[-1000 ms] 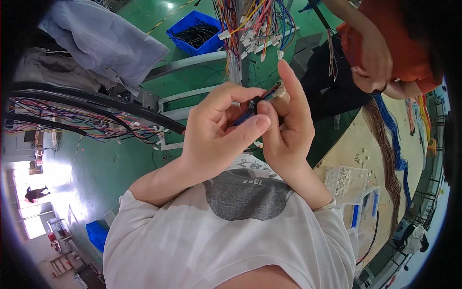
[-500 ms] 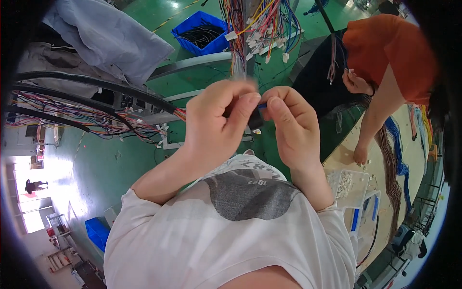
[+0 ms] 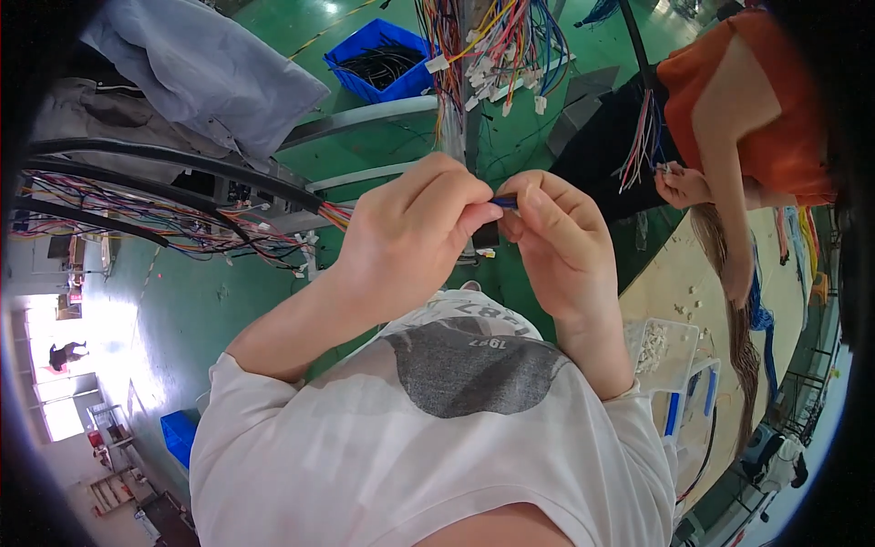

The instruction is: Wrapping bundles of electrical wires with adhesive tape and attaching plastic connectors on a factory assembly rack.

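In front of my chest, both hands are raised and close together. A short stretch of dark blue wire (image 3: 504,201) spans the small gap between them. Thumb and fingers of my left hand (image 3: 410,232) pinch one side of it, with the back of the hand turned up. My right hand (image 3: 567,242) pinches the other side between thumb and forefinger. The wire's ends are hidden by my fingers. Beyond my hands hangs a bundle of coloured wires with white connectors (image 3: 510,68).
Black-sleeved cables (image 3: 173,159) run in from the left beside a draped grey jacket (image 3: 200,68). A blue bin (image 3: 381,62) of black pieces stands on the floor ahead. To the right, a person in orange (image 3: 756,109) handles wires by a table (image 3: 674,273) bearing a clear box (image 3: 663,351).
The dark piece between my hands no longer shows; blue wire does. My left hand has turned slightly. The person on the right has shifted their arms and raised some wires.
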Tool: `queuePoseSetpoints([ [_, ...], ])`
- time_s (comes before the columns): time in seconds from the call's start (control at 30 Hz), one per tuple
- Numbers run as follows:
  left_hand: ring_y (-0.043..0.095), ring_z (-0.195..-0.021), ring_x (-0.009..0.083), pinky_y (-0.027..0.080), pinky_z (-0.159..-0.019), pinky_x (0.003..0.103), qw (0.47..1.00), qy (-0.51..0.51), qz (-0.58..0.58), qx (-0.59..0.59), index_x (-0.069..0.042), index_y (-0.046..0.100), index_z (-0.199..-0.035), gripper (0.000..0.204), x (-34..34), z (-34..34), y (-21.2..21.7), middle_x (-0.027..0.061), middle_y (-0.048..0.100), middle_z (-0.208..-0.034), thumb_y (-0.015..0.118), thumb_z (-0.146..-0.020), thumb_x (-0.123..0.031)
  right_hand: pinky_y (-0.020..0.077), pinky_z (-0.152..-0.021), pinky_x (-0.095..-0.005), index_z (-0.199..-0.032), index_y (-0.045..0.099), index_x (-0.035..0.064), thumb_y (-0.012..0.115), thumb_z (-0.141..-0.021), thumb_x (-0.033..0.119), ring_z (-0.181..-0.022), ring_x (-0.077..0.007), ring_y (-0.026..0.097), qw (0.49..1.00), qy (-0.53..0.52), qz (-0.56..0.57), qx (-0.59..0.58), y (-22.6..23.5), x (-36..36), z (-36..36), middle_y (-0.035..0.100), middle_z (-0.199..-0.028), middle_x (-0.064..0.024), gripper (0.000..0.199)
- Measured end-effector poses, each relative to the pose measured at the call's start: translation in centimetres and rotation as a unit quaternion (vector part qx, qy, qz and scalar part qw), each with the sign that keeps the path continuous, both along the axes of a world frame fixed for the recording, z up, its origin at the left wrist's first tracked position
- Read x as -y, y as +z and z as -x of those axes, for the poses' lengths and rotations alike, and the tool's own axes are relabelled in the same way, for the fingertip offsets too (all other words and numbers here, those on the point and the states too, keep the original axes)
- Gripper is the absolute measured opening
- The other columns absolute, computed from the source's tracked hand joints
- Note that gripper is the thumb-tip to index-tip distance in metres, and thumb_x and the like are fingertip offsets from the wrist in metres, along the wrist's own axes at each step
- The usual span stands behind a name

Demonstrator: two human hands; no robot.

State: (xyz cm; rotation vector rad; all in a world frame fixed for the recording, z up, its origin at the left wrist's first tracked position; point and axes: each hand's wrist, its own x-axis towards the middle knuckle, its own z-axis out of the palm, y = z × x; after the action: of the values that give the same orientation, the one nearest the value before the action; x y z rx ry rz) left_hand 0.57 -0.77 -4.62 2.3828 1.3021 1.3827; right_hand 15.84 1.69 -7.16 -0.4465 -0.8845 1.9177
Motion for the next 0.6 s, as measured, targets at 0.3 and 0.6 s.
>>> queuePoseSetpoints([
  [0.3, 0.055, -0.072, 0.0274, 0.045, -0.060, 0.036, 0.982, -0.028, 0.130, -0.132, -0.008, 0.054, -0.089, 0.015, 0.4, 1.5, -1.7, 0.0092, 0.054, -0.078, 0.047, -0.078, -0.016, 0.0304, -0.055, -0.0174, -0.082, 0.053, 0.0015, 0.045, -0.084, 0.013, -0.064, -0.0036, 0.039, 0.908, -0.096, -0.219, 0.344, -1.3, -0.3, 1.2, 0.048, -0.071, 0.0020, 0.014],
  [0.6, 0.053, -0.067, 0.0304, 0.041, -0.055, 0.038, 0.985, -0.080, 0.114, 0.106, -0.002, 0.049, -0.066, 0.014, 1.2, 0.4, -2.4, 0.0109, 0.053, -0.069, 0.059, -0.066, -0.011, 0.0171, -0.047, -0.0194, -0.077, 0.043, 0.0066, 0.044, -0.088, 0.017, -0.053, -0.0039, 0.023, 0.971, -0.050, -0.142, 0.185, -3.5, -0.4, -0.2, 0.029, -0.062, 0.0044, 0.015],
])
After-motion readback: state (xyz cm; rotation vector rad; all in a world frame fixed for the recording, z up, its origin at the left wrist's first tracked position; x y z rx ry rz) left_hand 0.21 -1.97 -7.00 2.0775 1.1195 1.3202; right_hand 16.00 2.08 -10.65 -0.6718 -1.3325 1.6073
